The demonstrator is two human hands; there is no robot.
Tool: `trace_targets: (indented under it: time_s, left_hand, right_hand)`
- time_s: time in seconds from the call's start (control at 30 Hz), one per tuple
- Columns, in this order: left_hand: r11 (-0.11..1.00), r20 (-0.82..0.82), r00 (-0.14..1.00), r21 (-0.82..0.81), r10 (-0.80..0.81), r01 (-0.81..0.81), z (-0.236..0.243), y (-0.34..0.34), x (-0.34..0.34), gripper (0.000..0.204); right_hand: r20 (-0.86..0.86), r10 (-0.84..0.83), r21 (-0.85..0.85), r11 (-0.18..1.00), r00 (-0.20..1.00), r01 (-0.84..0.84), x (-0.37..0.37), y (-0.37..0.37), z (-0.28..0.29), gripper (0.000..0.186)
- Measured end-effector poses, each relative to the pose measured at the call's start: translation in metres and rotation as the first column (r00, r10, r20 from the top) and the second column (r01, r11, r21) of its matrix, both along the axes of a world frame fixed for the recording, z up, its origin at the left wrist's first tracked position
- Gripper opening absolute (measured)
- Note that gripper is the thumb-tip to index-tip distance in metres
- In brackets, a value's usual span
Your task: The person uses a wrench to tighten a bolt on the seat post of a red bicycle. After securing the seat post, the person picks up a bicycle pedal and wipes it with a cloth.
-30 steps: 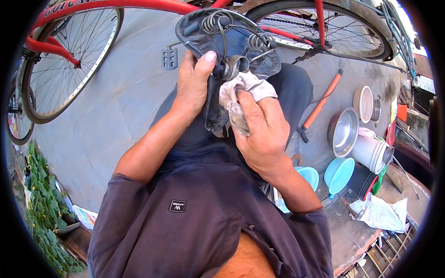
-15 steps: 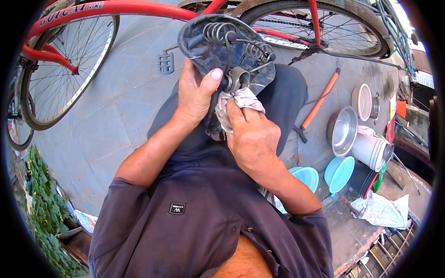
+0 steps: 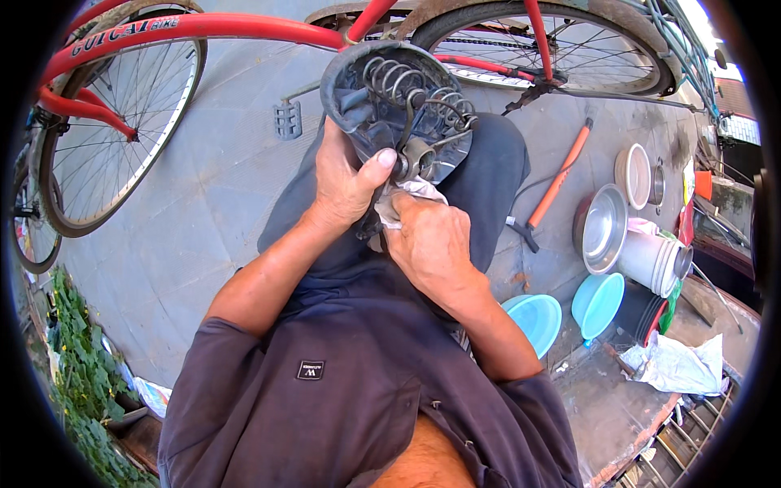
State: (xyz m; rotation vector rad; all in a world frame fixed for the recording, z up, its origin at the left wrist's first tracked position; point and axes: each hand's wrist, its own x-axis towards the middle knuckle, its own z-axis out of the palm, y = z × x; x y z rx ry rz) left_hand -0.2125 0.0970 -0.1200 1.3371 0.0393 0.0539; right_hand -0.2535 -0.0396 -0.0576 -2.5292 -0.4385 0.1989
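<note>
A black bicycle saddle point(image 3: 346, 91) is held underside up over my knees, its coil springs and metal clamp showing. My left hand point(image 3: 346, 175) grips its left edge, with the thumb lying near the clamp. My right hand point(image 3: 431, 240) is closed on a pale, crumpled rag point(image 3: 419, 190), which it presses against the saddle just below the clamp. The right fingertips are partly hidden in the cloth. Beyond the saddle stands a red bicycle point(image 3: 244, 28), its frame running across the top of the view.
An orange hand pump point(image 3: 561, 179) lies on the paved floor to the right. Farther right are a metal basin point(image 3: 604, 232), stacked white buckets point(image 3: 651, 260) and two turquoise basins point(image 3: 598, 305). A bicycle pedal point(image 3: 287, 119) juts out left of the saddle. Green plants point(image 3: 85, 358) grow at lower left.
My right hand and the rag have moved slightly left, closer to my left hand. The saddle has tilted a little and shifted slightly; my left hand keeps its grip.
</note>
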Motion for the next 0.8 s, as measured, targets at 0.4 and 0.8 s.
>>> trace_targets:
  time_s: [0.4, 0.8]
  left_hand:
    - [0.999, -0.042, 0.999, -0.031, 0.023, -0.024, 0.004, 0.006, 0.002, 0.090]
    - [0.994, -0.044, 0.999, -0.104, 0.019, -0.023, -0.006, 0.011, 0.001, 0.081]
  right_hand:
    - [0.138, -0.123, 0.097, 0.989, 0.983, 0.110, -0.019, 0.006, 0.007, 0.038]
    - [-0.181, 0.049, 0.078, 0.996, 0.982, -0.035, -0.031, 0.005, 0.006, 0.030]
